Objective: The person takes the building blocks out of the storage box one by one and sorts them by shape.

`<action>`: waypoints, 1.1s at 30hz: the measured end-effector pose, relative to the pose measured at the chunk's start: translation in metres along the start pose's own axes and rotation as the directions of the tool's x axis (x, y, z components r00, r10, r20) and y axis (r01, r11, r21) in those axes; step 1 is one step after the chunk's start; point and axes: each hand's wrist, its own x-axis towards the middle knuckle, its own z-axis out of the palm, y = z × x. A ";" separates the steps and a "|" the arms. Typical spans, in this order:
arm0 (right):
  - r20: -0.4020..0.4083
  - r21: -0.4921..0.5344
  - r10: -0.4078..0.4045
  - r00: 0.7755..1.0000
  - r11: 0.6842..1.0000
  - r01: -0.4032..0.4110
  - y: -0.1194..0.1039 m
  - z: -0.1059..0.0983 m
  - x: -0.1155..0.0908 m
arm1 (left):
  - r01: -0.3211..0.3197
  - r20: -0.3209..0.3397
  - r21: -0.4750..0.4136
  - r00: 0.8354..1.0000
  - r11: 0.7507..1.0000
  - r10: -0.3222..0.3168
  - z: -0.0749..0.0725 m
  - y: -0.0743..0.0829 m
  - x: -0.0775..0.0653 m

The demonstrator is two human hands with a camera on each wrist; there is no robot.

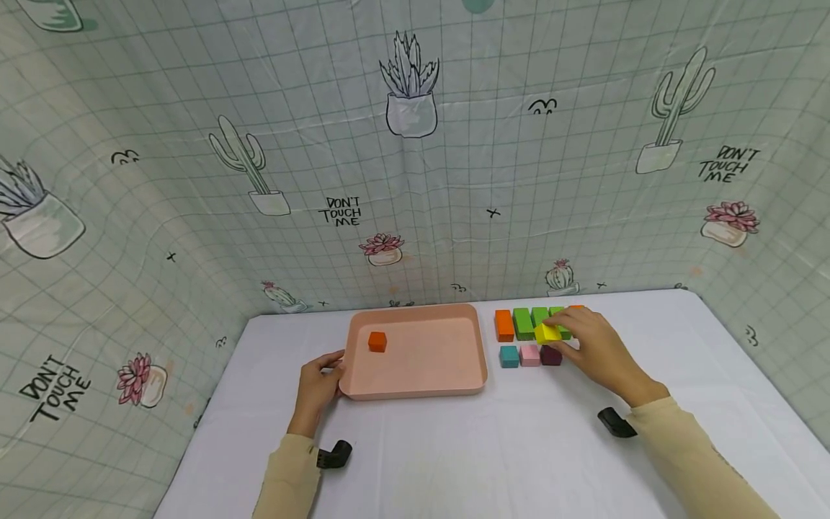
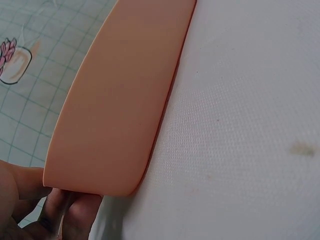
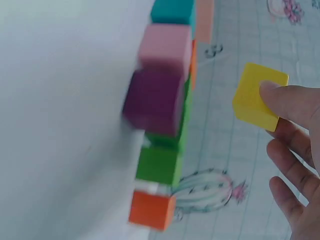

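Observation:
My right hand (image 1: 599, 353) pinches a yellow block (image 3: 254, 95) between thumb and fingers, held up above the table. In the head view it overlaps a row of green blocks (image 1: 523, 324). Just in front stand a teal block (image 1: 509, 356), a pink block (image 1: 529, 355) and a dark purple block (image 1: 551, 355). My left hand (image 1: 318, 386) grips the left side of a peach tray (image 1: 421, 394); in the left wrist view the thumb and fingers meet its rim and outer wall (image 2: 120, 100). A small orange block (image 1: 377, 342) sits inside the tray, towards its left.
An orange block (image 1: 503, 326) stands at the left end of the back row, and another orange block (image 3: 151, 209) at its right end. A white cloth (image 1: 441, 461) covers the table. Behind it hangs a patterned grid curtain (image 1: 447, 180).

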 end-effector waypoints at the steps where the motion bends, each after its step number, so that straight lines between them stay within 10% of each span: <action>1: -0.003 -0.005 0.010 1.000 1.000 -0.010 0.002 -0.001 -0.004 | -0.002 -0.001 -0.004 1.000 1.000 0.002 0.000 0.000 0.000; 33: 0.150 -0.045 0.125 0.981 0.992 -0.119 0.040 -0.001 -0.041 | 0.015 -0.002 0.003 1.000 1.000 -0.015 0.001 -0.003 0.002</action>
